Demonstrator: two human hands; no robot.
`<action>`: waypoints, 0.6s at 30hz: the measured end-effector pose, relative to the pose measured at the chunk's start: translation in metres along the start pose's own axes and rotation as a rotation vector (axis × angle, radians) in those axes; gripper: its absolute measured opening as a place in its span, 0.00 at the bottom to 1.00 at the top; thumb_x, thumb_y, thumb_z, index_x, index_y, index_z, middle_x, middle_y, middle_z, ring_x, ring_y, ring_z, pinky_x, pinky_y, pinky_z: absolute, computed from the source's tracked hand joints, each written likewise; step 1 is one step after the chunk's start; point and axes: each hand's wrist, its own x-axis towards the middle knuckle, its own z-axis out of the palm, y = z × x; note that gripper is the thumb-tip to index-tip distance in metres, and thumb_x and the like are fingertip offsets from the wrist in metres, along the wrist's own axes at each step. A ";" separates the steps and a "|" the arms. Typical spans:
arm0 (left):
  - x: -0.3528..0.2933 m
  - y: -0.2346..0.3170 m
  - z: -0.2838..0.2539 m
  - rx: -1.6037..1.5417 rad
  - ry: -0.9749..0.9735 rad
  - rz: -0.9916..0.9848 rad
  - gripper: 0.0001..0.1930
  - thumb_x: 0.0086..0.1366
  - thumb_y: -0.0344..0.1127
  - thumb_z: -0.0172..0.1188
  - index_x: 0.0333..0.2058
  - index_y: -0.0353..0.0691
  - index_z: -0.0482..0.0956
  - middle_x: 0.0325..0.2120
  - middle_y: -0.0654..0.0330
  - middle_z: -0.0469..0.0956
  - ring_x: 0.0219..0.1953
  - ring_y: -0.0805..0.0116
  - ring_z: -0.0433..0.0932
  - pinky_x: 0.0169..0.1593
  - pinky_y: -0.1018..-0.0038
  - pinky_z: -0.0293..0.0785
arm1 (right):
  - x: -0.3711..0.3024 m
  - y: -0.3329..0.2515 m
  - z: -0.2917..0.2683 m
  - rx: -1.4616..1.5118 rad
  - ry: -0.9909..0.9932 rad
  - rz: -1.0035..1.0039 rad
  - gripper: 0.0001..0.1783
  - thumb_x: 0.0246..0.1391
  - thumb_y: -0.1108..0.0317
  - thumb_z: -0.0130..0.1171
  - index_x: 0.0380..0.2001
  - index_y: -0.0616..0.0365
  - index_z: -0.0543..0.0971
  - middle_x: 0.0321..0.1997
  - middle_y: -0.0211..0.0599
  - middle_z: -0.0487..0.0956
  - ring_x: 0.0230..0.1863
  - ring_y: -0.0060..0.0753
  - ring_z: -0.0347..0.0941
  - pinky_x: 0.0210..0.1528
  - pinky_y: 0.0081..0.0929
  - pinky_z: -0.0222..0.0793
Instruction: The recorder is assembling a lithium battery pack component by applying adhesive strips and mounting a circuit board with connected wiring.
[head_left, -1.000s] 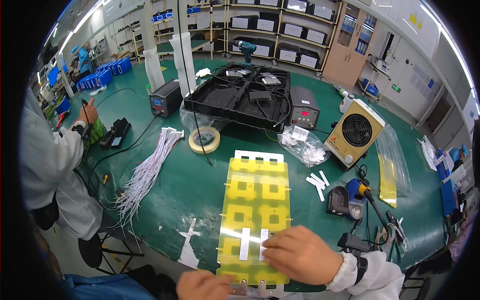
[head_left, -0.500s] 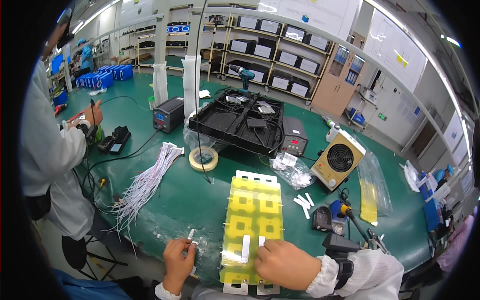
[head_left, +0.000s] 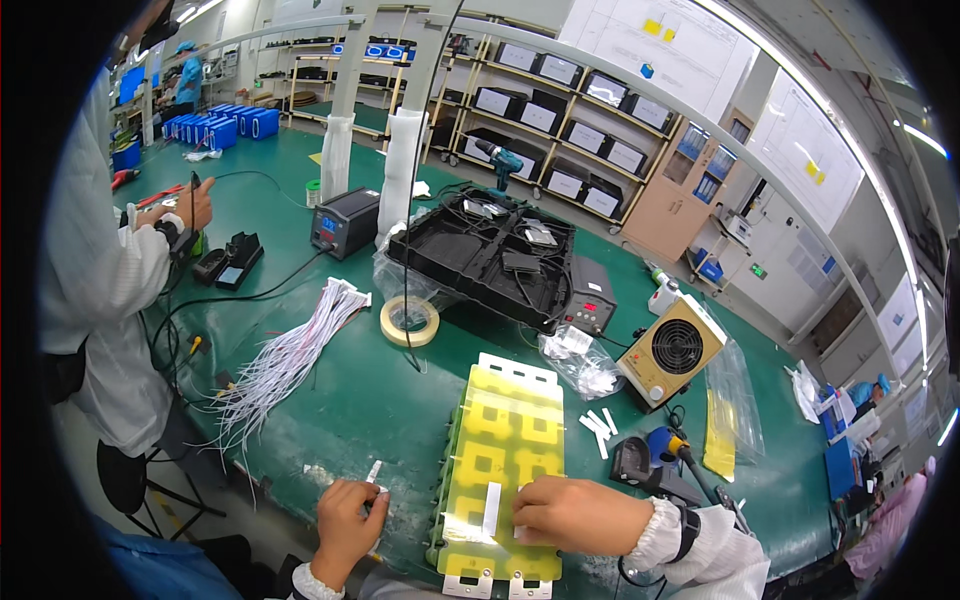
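Observation:
A long block (head_left: 440, 500) with greenish sides lies before me, topped by a translucent yellow sheet (head_left: 497, 412) with square cut-outs. Pale slotted plates show at its near and far ends. One white strip (head_left: 492, 510) lies lengthwise on the sheet. Just right of that strip, my right hand (head_left: 582, 515) is closed, fingertips down against the sheet; a bit of white shows at them, mostly covered by the fingers. To the block's left, my left hand (head_left: 348, 525) pinches a small whitish strip (head_left: 374, 471) that sticks up past thumb and forefinger.
Loose white strips (head_left: 598, 430) lie right of the block, near a soldering iron holder (head_left: 632, 460) and a fan unit (head_left: 676, 345). Beyond are a tape roll (head_left: 409, 321), white wires (head_left: 290, 375) and a black tray (head_left: 480, 260). A co-worker (head_left: 110, 270) stands at left.
The view has shifted and tilted, showing more of the block's left side. My right fingers now cover the second white strip, which stuck out above them before. My left hand keeps its pinch.

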 end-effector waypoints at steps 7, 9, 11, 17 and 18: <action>-0.001 0.002 -0.001 0.006 -0.011 -0.007 0.05 0.52 0.29 0.68 0.24 0.38 0.79 0.22 0.58 0.79 0.27 0.57 0.77 0.32 0.65 0.71 | -0.007 0.001 0.002 -0.001 0.024 -0.054 0.10 0.52 0.71 0.58 0.38 0.64 0.77 0.41 0.39 0.75 0.46 0.41 0.74 0.46 0.33 0.75; 0.000 0.001 0.000 0.008 -0.006 -0.006 0.05 0.53 0.29 0.68 0.24 0.38 0.79 0.22 0.58 0.79 0.27 0.56 0.76 0.32 0.65 0.71 | -0.011 0.000 0.008 -0.055 0.060 -0.080 0.10 0.51 0.72 0.58 0.38 0.64 0.77 0.42 0.38 0.75 0.46 0.40 0.73 0.46 0.33 0.75; 0.000 0.000 0.000 -0.006 -0.006 -0.022 0.05 0.53 0.29 0.68 0.24 0.38 0.79 0.22 0.58 0.79 0.27 0.56 0.76 0.32 0.65 0.71 | -0.011 -0.001 0.011 -0.111 0.099 -0.108 0.11 0.50 0.72 0.57 0.37 0.64 0.78 0.42 0.38 0.75 0.46 0.40 0.73 0.47 0.32 0.75; 0.005 0.004 0.003 0.019 -0.020 -0.006 0.05 0.53 0.28 0.67 0.23 0.37 0.78 0.23 0.57 0.79 0.28 0.55 0.77 0.34 0.63 0.71 | -0.010 0.002 0.004 -0.098 0.095 -0.077 0.10 0.50 0.72 0.57 0.36 0.63 0.77 0.41 0.37 0.74 0.46 0.40 0.73 0.48 0.34 0.73; 0.007 0.003 0.005 0.006 -0.029 0.027 0.05 0.53 0.28 0.67 0.23 0.37 0.78 0.23 0.57 0.79 0.28 0.55 0.77 0.34 0.63 0.71 | -0.008 0.008 0.002 0.010 0.082 -0.102 0.09 0.53 0.72 0.56 0.36 0.63 0.77 0.40 0.38 0.73 0.46 0.41 0.72 0.47 0.34 0.73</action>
